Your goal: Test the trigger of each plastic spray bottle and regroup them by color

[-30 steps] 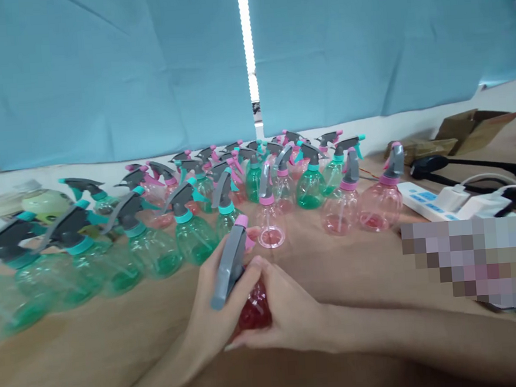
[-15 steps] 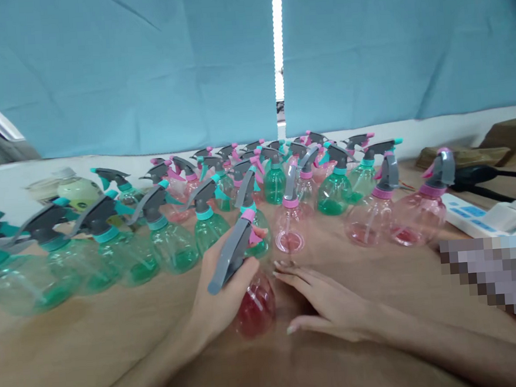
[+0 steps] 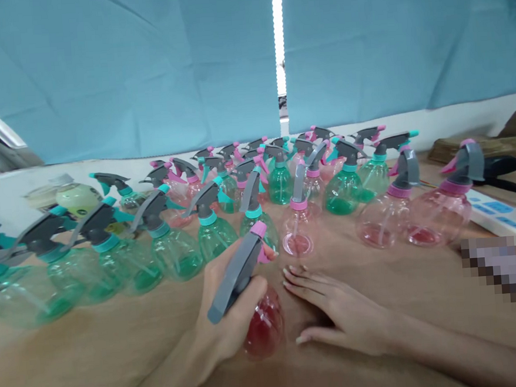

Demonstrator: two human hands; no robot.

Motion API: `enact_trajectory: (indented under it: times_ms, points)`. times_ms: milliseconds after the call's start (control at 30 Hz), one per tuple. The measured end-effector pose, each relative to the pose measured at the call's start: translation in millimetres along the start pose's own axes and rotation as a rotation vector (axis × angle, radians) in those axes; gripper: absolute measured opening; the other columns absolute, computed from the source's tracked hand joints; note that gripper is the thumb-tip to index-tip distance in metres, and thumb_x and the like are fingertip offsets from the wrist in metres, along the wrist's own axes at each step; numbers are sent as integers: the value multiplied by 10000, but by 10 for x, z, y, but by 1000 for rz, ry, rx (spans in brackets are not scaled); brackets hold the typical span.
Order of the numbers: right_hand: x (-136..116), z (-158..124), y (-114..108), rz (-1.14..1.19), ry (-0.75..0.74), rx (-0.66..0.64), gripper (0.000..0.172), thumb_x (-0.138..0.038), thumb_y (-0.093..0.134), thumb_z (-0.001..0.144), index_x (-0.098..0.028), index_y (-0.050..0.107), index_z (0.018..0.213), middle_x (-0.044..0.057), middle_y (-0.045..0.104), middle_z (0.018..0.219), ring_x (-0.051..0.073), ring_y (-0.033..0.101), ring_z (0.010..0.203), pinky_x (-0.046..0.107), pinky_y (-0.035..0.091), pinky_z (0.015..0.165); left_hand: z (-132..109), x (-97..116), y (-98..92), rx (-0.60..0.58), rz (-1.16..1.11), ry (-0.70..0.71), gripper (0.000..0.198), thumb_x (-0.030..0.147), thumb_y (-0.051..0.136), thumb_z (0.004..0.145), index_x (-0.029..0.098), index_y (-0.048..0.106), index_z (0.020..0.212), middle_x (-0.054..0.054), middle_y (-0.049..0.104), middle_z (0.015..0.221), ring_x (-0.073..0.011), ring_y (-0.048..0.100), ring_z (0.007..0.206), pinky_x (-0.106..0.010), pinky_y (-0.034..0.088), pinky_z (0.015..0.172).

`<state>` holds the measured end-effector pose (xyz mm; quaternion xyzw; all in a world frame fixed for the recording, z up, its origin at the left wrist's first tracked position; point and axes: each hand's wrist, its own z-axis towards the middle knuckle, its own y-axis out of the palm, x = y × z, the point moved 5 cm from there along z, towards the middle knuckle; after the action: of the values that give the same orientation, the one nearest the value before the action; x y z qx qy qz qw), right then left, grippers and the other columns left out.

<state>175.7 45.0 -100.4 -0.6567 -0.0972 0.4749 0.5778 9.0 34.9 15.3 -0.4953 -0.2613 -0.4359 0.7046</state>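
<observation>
My left hand [image 3: 225, 319] is wrapped round the neck of a pink spray bottle [image 3: 264, 328] with a grey trigger head [image 3: 237, 271] and pink nozzle, standing on the brown table [image 3: 97, 358] close to me. My right hand [image 3: 337, 312] lies flat on the table just right of that bottle, fingers stretched out, holding nothing. Behind them stand several rows of green spray bottles [image 3: 173, 249] and pink spray bottles [image 3: 300, 229], all with grey trigger heads.
A white power strip [image 3: 502, 217] and black cables lie at the right, with a blurred patch in front. A pale yellow-green jar [image 3: 75, 197] stands at the back left. Blue curtains [image 3: 143, 66] hang behind the table, with a brown box at far right.
My right hand has let go of the pink bottle and now rests flat beside it. My left hand keeps its hold on the bottle. The view has shifted slightly.
</observation>
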Motion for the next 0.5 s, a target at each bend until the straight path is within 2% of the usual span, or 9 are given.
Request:
enact_trajectory:
  times_ms: [133,300,400,500]
  points:
    - [16,-13,8,20,-6,28,793,-627,527,833,-192,304,1458,83,304,1509,264,261,1395,467,241,1141,-5,-17,33,-97,-21,52,161,176,458,696,237,561,804,23,573,735,-147,494,595,-290,424,609]
    - [24,-15,13,30,-7,31,779,-607,549,831,-207,314,1456,83,316,1506,276,273,1390,481,258,1134,-1,-17,35,-122,-54,24,96,190,465,699,227,544,741,7,583,730,-172,546,665,-296,410,604]
    - [25,-11,14,22,4,21,783,-611,549,829,-201,319,1455,87,314,1508,278,269,1391,481,256,1134,10,-17,31,-122,-26,25,117,183,469,685,234,554,745,23,557,681,-161,519,609,-288,407,575]
    - [18,-6,16,3,13,-1,791,-626,528,833,-188,316,1456,84,299,1513,271,258,1395,474,247,1138,13,-38,11,-75,16,41,233,184,463,702,264,611,864,53,477,597,-139,424,498,-269,375,491]
